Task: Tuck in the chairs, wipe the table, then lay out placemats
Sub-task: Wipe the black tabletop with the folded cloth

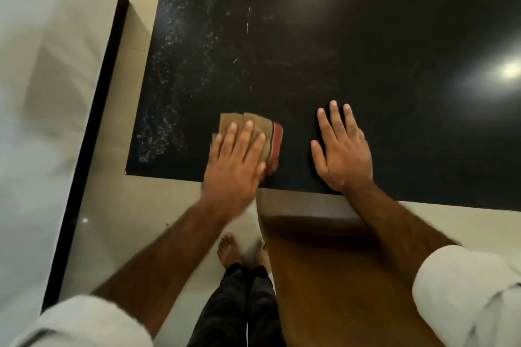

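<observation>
Wiping in hand: left hand [234, 162] presses flat on cloth [267, 125]; right hand [342, 151] spread on table [366, 36], bracing; best sweep overlapping strokes toward streaks [169, 70].

One cam, worn on head. Looks nearly straight down, bit fwd. Wide lens, so edges bend. Very near: left hand [234, 160] and right hand [342, 149] sit mid pic, arms come in from bottom corners. Top half: shiny black flat table top [366, 51]. Bottom: brown wooden chair back [324, 276], bare feet [227, 251], pale floor [135, 234].
</observation>
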